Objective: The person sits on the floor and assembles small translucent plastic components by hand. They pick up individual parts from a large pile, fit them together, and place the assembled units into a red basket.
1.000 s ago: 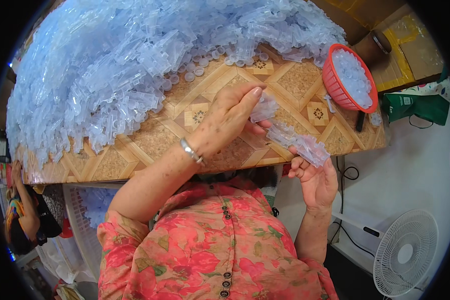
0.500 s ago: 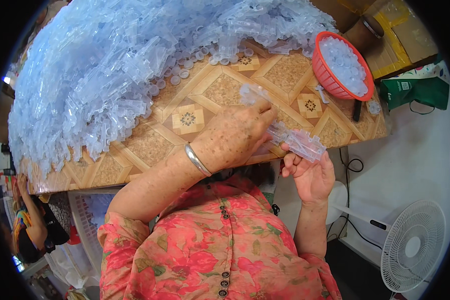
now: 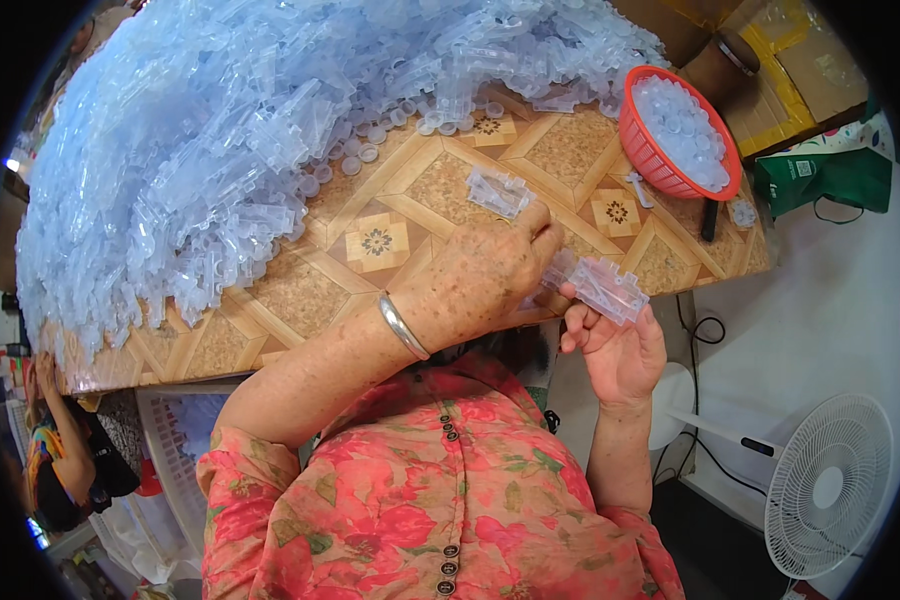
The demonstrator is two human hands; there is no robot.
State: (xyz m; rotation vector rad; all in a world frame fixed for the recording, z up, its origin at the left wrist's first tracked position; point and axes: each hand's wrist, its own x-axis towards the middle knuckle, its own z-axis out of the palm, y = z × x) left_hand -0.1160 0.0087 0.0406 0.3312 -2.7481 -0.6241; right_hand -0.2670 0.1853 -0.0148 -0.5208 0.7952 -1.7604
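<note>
My left hand (image 3: 490, 262), with a silver bangle on its wrist, is closed over the near part of the table. Its fingers pinch a small clear plastic piece (image 3: 560, 268), mostly hidden by the hand. My right hand (image 3: 620, 350) grips a clear rectangular plastic part (image 3: 610, 290) with ribs and small tabs, between thumb and fingers, at the table's front edge. The two pieces lie end to end; whether they are joined I cannot tell. Just beyond my left knuckles is another clear plastic part (image 3: 498, 192), seemingly resting on the table.
A large heap of clear bluish plastic parts (image 3: 220, 130) covers the table's far and left side. Small round caps (image 3: 368, 153) lie along its edge. At right stand a red basket (image 3: 638, 150) of caps, a black-handled tool (image 3: 710, 220), a green bag (image 3: 820, 185) and a white fan (image 3: 827, 488).
The plastic part beyond my left hand has shifted slightly left and now shows sharply instead of blurred. My left hand has moved a little right; my right hand has hardly moved.
</note>
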